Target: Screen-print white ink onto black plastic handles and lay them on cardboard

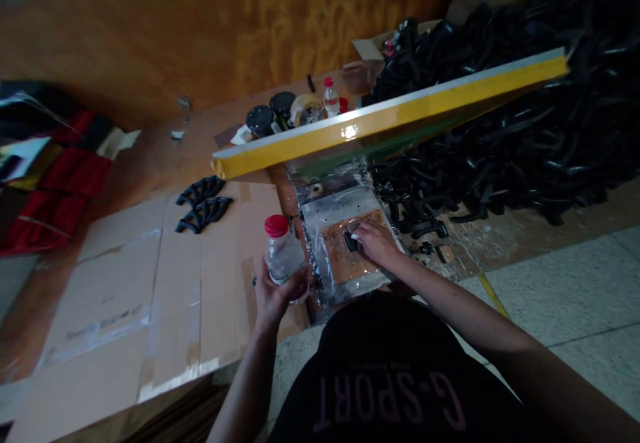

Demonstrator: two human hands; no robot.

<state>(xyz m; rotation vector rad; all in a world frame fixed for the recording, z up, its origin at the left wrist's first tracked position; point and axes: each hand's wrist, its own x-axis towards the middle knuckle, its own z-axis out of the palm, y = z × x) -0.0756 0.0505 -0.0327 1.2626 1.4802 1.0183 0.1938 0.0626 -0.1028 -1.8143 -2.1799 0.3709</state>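
Black T-shirt w/ "G-SPORT" lettering (390,396) is nearest, both forearms reaching past it. L hand (273,296) has its fingers wrapped round the lower part of a clear plastic bottle w/ red screw cap (284,253), roughly upright over brown flattened cardboard (175,289). R hand (377,244) is at a small dark block-like pc (351,241) on an orange-brown rectangular board (341,264), itself on a flat grey metal plate (343,204). Its fingers are bunched together by a small white scrap (355,235); can't tell if they pinch scrap, pc or both.

To do it well, IMO: seat the pc flat, press lightly w/ fingertips so it doesn't shift, hold the bottle upright, clear of the board b/c a drip could foul it. Mind the long yellow-edged frame (300,146) tilted over the plate; R knuckles need room below it.
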